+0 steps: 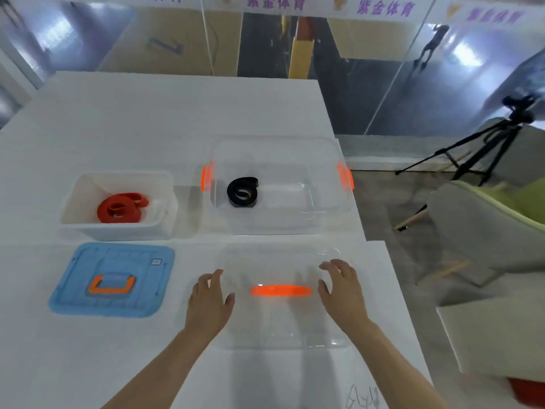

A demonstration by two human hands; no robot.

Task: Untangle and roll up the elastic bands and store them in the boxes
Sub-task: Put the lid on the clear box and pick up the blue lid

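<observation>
Our left hand (pixel 210 299) and right hand (pixel 342 286), both open and empty, flank the clear plastic lid with the orange handle (pixel 281 290); its long axis spans between them. Beyond our hands, the rolled black elastic band (pixel 242 191) lies in the clear plastic box (pixel 324 208).

bright, flat overhead light; white tabletop (pixel 147 119) nearly blown out. soft shadows under forearms. overall soft blur, wide-angle bending at edges, glare patches on glass wall (pixel 460 51).
</observation>
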